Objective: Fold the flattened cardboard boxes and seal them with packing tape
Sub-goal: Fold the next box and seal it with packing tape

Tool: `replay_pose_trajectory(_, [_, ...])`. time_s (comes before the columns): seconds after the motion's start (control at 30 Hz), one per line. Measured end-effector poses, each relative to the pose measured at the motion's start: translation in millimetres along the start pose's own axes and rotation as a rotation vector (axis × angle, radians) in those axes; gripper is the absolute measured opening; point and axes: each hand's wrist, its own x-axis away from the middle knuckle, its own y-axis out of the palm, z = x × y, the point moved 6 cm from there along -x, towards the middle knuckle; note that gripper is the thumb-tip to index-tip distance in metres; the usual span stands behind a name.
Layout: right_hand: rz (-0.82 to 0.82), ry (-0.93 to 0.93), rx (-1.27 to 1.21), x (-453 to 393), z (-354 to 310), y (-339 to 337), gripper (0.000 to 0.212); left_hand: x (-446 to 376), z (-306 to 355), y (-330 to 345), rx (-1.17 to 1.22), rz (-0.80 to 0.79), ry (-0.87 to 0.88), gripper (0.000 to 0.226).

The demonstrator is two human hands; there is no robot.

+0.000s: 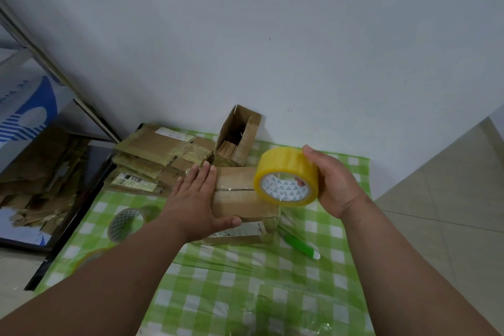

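A folded brown cardboard box (240, 199) sits in the middle of the green checked table, its top flaps meeting at a seam. My left hand (196, 199) lies flat on the box's left part, fingers straight, thumb against its near side. My right hand (334, 183) grips a large yellow roll of packing tape (286, 176) just above the box's right end, thumb over the roll's top and a fingertip inside the core. A strip of tape seems to run from the roll along the seam.
Flattened, taped boxes (161, 155) are stacked at the back left, with an upright open box (237, 136) against the wall. A second tape roll (125, 224) lies at the left. A green utility knife (298, 244) lies right of the box. Cardboard scraps (41, 185) fill a bin left of the checked tablecloth (245, 294).
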Motion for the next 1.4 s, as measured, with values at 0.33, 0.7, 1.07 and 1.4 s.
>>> replay_pose_trajectory(0.33, [0.093, -0.05, 0.286, 4.8, -15.6, -51.8, 0.028, -2.0, -1.9, -0.1, 0.004, 0.019, 0.021, 0.125])
replay_pose_trajectory(0.7, [0.09, 0.023, 0.899, -1.6, 6.4, -56.6, 0.036, -1.4, -2.1, 0.2, -0.013, -0.01, 0.034, 0.1])
replay_pose_trajectory(1.07, [0.112, -0.188, 1.287, -13.9, 6.9, 0.1, 0.009, 1.5, -28.5, -11.8, 0.974, 0.247, -0.258, 0.067])
replay_pose_trajectory(1.4, [-0.007, -0.059, 1.54, -9.6, 26.7, 18.2, 0.041, -2.6, -32.5, -1.1, 1.143, 0.014, -0.552, 0.019])
